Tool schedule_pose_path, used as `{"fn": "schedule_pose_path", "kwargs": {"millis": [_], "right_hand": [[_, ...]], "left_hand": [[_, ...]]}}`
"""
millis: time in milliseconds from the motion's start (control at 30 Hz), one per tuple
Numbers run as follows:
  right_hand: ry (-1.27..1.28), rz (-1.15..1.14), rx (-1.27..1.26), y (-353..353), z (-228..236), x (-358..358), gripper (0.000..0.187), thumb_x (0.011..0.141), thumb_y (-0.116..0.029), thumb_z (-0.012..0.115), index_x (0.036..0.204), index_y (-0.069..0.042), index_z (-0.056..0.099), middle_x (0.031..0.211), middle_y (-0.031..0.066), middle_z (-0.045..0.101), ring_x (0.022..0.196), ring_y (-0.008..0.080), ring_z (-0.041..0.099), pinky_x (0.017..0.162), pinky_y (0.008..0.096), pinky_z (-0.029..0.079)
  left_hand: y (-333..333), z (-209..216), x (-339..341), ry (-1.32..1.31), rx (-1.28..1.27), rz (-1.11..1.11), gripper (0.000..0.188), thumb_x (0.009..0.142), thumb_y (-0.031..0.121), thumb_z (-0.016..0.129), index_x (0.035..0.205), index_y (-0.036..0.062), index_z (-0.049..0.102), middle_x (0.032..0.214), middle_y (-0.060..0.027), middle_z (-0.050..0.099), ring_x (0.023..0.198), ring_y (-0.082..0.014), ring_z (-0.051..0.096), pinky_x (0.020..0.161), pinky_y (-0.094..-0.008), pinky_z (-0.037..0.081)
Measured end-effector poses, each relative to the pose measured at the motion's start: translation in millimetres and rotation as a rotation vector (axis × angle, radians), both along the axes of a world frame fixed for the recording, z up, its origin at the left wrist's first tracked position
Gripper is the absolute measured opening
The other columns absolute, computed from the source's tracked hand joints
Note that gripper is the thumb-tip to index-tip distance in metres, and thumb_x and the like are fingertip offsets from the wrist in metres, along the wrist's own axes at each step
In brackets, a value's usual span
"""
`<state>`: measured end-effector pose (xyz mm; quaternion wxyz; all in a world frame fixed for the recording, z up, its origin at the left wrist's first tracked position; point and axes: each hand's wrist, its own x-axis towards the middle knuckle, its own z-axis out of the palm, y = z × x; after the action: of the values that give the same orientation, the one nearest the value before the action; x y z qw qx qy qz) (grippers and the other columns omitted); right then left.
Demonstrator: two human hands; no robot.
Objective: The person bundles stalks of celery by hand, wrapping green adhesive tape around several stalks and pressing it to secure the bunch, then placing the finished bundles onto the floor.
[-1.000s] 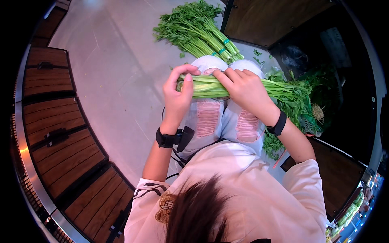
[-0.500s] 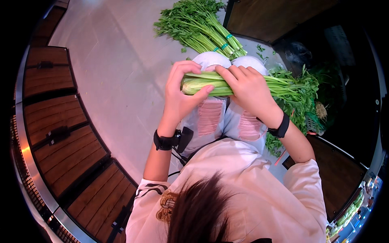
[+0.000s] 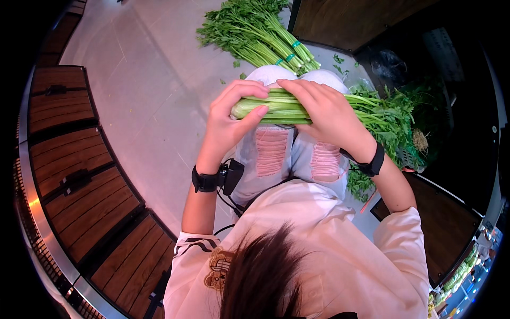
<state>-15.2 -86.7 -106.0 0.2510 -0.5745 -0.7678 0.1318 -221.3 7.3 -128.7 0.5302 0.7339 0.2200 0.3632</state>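
A bunch of celery [image 3: 284,109] lies crosswise above my lap, its pale root end to the left and its leaves to the right. My left hand [image 3: 232,109] is wrapped round the root end, thumb in front and fingers over the far side. Across the middle of the stalks, my right hand [image 3: 326,111] grips from above; it hides part of them. Beyond my knees, more celery bunches [image 3: 260,40] rest on the floor, bound with green bands near their cut ends.
Loose leaves [image 3: 340,66] are scattered on the grey floor [image 3: 143,95]. More leafy greens and a green crate [image 3: 409,154] stand at the right, near a clear plastic bag [image 3: 388,65]. Dark wooden cabinets [image 3: 79,143] line the left; a wooden panel [image 3: 345,24] stands at the far right.
My left hand has shifted slightly left and its fingers have closed further round the root end. The celery has moved a little left and its stalks sit more tightly together.
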Motion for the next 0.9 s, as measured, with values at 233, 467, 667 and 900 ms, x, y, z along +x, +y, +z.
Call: {"fn": "schedule_pose_path", "kwargs": {"millis": [233, 467, 667, 900], "right_hand": [[-0.247, -0.011, 0.126, 1.9, -3.3, -6.2, 0.048, 0.071, -0.006, 0.062, 0.118, -0.006, 0.053, 0.094, 0.0069, 0.058, 0.083, 0.0233, 0.062, 0.074, 0.0326, 0.051], [-0.336, 0.071, 0.178, 1.8, 10.7, -8.0, 0.044, 0.074, -0.008, 0.058, 0.118, -0.003, 0.055, 0.1, 0.0085, 0.06, 0.085, 0.0232, 0.062, 0.076, 0.0334, 0.052], [-0.454, 0.184, 0.225, 20.2, 32.2, 5.9, 0.034, 0.077, -0.011, 0.057, 0.111, -0.005, 0.056, 0.09, 0.0047, 0.062, 0.081, 0.0214, 0.063, 0.071, 0.0316, 0.052], [-0.376, 0.202, 0.117, 29.3, 41.8, 19.6, 0.051, 0.064, -0.006, 0.072, 0.113, -0.011, 0.057, 0.08, 0.0058, 0.061, 0.077, 0.0267, 0.063, 0.066, 0.0388, 0.051]], "left_hand": [[1.9, 23.9, -2.8, 0.275, 0.448, 0.134, 0.038, 0.07, 0.019, 0.079, 0.099, 0.0024, 0.062, 0.114, -0.0107, 0.061, 0.109, -0.026, 0.057, 0.094, -0.0383, 0.045], [-15.2, 49.6, 7.8, 0.888, 1.005, 0.0, 0.059, 0.059, 0.026, 0.083, 0.11, 0.0104, 0.057, 0.101, -0.0075, 0.063, 0.095, -0.023, 0.062, 0.091, -0.0385, 0.048], [-4.7, 54.5, 14.7, 0.897, 0.64, -0.016, 0.054, 0.062, 0.012, 0.076, 0.112, 0.0083, 0.057, 0.089, -0.0128, 0.065, 0.079, -0.0332, 0.065, 0.068, -0.0389, 0.053], [0.7, 58.0, 21.6, 0.784, 0.426, -0.029, 0.049, 0.063, 0.012, 0.074, 0.109, 0.0071, 0.059, 0.087, -0.0176, 0.067, 0.078, -0.0369, 0.065, 0.068, -0.0429, 0.052]]}}
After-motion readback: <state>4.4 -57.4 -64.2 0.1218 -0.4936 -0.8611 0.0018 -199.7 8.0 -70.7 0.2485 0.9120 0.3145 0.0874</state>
